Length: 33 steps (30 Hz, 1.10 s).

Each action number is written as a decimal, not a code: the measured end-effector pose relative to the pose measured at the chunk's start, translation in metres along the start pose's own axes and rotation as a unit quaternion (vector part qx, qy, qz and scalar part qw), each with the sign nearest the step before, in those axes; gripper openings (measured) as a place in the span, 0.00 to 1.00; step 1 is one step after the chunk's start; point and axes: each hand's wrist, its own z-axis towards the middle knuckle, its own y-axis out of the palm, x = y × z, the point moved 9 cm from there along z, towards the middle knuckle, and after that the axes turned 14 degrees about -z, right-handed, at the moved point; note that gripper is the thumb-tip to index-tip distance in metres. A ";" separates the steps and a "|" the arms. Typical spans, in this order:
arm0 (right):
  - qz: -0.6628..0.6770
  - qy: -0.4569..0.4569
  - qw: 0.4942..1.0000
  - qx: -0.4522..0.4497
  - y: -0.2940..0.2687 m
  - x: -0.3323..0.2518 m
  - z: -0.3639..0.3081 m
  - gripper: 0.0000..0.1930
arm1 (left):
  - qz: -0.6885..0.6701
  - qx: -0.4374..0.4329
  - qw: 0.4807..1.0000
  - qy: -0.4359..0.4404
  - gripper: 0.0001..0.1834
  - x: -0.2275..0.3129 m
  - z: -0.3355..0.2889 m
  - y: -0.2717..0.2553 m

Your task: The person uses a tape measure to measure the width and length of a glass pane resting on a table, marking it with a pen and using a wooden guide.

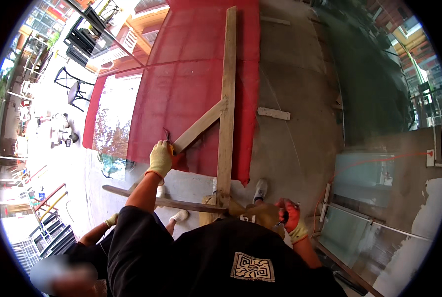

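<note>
My left hand (160, 159), in a pale yellow work glove, is closed around a small tool (170, 145) with yellow and reddish parts; its exact kind is unclear. This hand is beside the lower end of the diagonal brace of a large wooden T-square (227, 74). The T-square's long bar lies over a glass sheet on a red-covered table (181, 89), its crosspiece (171, 203) near my body. Held out at my right side, my right hand (293, 219), in an orange-palmed glove, is closed on a small dark tool I cannot identify.
Another person's gloved hand (112, 220) is at the lower left. A dark chair (75, 90) stands left of the table. Glass panels (364, 173) and an orange cord (359, 162) are on the right. A pale block (274, 114) lies beside the table.
</note>
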 end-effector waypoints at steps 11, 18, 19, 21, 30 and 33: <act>-0.157 -0.025 0.987 -0.005 -0.159 -0.108 -0.042 0.28 | -0.079 0.102 0.991 -0.026 0.31 0.119 -0.121 -0.078; -0.046 -0.017 0.997 0.061 -0.256 -0.157 -0.089 0.25 | -0.416 0.186 0.880 -0.134 0.26 0.156 -0.173 -0.069; -0.051 -0.006 0.997 0.065 -0.264 -0.166 -0.093 0.25 | -0.445 0.186 0.866 -0.135 0.26 0.161 -0.178 -0.066; -0.108 -0.017 0.989 0.104 -0.283 -0.183 -0.103 0.24 | -0.502 0.190 0.832 -0.139 0.26 0.168 -0.190 -0.056; -0.168 0.061 0.977 0.118 -0.403 -0.171 0.007 0.21 | -0.564 0.312 0.755 -0.124 0.26 0.262 -0.235 -0.049; -0.160 0.100 0.971 0.148 -0.439 -0.177 0.014 0.20 | -0.522 0.339 0.771 -0.137 0.21 0.306 -0.248 -0.049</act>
